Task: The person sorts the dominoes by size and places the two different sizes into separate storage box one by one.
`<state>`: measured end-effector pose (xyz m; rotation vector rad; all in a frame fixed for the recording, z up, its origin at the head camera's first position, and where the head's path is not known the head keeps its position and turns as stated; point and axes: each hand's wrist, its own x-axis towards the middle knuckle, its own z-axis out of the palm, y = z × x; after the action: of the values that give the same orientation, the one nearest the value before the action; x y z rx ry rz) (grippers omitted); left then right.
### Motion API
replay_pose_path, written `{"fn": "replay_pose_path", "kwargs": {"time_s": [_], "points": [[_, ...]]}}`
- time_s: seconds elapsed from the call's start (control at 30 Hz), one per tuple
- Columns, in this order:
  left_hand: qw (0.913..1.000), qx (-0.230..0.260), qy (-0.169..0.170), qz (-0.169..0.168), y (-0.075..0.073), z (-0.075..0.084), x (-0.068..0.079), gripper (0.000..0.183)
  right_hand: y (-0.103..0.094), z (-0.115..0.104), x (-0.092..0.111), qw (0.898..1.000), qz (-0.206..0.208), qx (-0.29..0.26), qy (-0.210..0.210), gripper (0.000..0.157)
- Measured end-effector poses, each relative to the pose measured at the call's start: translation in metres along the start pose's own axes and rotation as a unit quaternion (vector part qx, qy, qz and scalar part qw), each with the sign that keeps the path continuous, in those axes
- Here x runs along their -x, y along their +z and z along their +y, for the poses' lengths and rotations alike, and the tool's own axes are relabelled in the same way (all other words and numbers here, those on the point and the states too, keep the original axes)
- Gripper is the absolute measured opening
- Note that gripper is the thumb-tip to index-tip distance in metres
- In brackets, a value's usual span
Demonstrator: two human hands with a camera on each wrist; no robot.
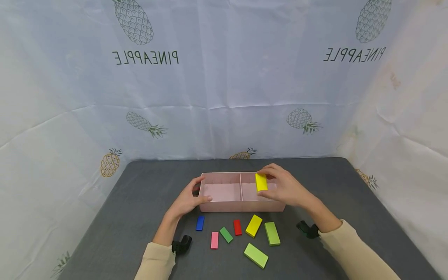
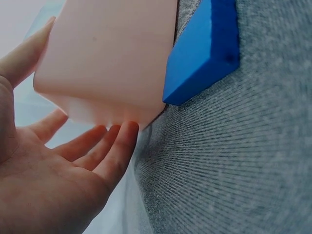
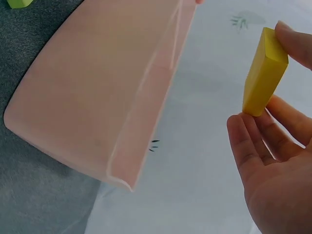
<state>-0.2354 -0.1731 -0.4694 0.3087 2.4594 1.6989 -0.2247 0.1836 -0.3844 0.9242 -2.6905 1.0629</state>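
A pink two-compartment box (image 1: 241,206) stands on the dark table, its divider right of the middle. My left hand (image 1: 187,199) grips the box's left end, thumb over the front rim and fingers (image 2: 117,151) against the end wall. Between thumb and fingertips my right hand (image 1: 288,186) pinches a yellow block (image 1: 261,182), held above the right compartment. The right wrist view shows that yellow block (image 3: 265,73) raised over the box rim, gripped at its two ends. Just in front of the box's left end lies a blue block (image 1: 200,223), large in the left wrist view.
In front of the box lie a pink block (image 1: 214,240), a dark green block (image 1: 226,235), a red block (image 1: 237,227), another yellow block (image 1: 253,226) and two light green blocks, one upright-set (image 1: 272,233) and one slanted. A pineapple-print cloth (image 1: 224,85) hangs behind the table.
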Motion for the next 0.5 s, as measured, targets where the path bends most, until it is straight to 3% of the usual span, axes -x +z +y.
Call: {"fn": "replay_pose_path", "kwargs": {"time_s": [0.5], "points": [[0.9999, -0.009, 0.0, -0.006, -0.001, -0.002, -0.001, 0.088, 0.031, 0.022, -0.02, 0.997, -0.034, -0.029, 0.056, 0.054]]}}
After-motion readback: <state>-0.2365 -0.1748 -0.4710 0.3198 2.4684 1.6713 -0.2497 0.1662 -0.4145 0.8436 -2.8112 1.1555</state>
